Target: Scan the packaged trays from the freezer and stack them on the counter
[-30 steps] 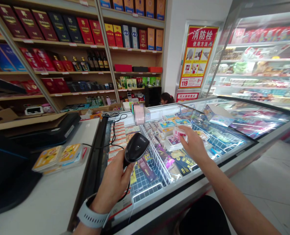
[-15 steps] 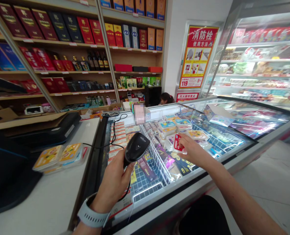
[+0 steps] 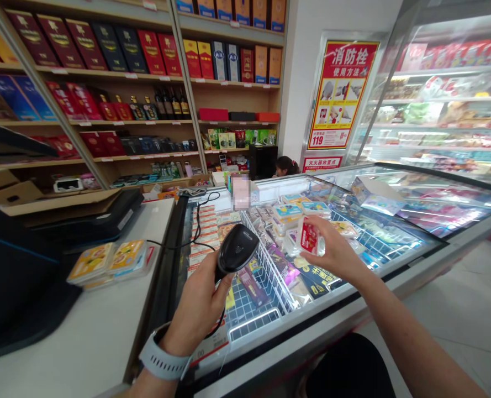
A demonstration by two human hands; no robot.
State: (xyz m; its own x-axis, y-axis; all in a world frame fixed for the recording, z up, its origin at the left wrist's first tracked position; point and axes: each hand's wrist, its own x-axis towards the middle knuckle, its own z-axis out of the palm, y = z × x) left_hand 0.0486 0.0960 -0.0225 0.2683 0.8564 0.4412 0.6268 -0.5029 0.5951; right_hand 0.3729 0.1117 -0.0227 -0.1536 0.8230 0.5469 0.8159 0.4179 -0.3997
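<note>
My left hand, with a grey watch strap at the wrist, is wrapped round the handle of a black barcode scanner. The scanner's head points up and away over the freezer. My right hand grips a small clear plastic tub with a red label between thumb and fingers, held tilted above the freezer goods. Behind that tub, stacked tubs with yellow and blue labels sit on the freezer. On the counter at left lie several similar tubs with yellow labels.
A chest freezer with a white wire basket of packaged ices spans the front. The scanner's black cable runs across it. Left is a white counter; a person's head shows behind the freezer.
My right hand has turned the red-labelled tub so more of its label faces me. The left hand still holds the scanner in much the same pose. The whole view has shifted slightly.
</note>
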